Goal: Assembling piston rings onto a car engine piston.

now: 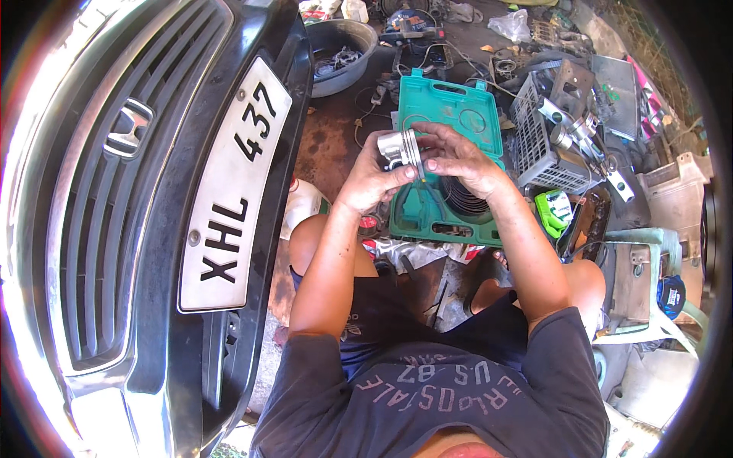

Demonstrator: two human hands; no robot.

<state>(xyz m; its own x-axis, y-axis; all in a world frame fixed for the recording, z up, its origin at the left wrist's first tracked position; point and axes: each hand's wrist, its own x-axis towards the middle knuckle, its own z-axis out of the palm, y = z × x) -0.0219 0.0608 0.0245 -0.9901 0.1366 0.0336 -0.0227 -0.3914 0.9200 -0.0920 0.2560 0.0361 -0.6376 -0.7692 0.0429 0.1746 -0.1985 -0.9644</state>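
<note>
Holding one metal piston (400, 148): left hand (372, 179), right hand (462, 158), both grips clamped on it.

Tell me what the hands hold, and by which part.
A metal piston: left hand grips its lower side, right hand pinches its ringed top edge.

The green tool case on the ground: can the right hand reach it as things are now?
Probably yes. The right hand is just above the open green tool case with nothing between them, but both hands are holding the metal piston.
</note>
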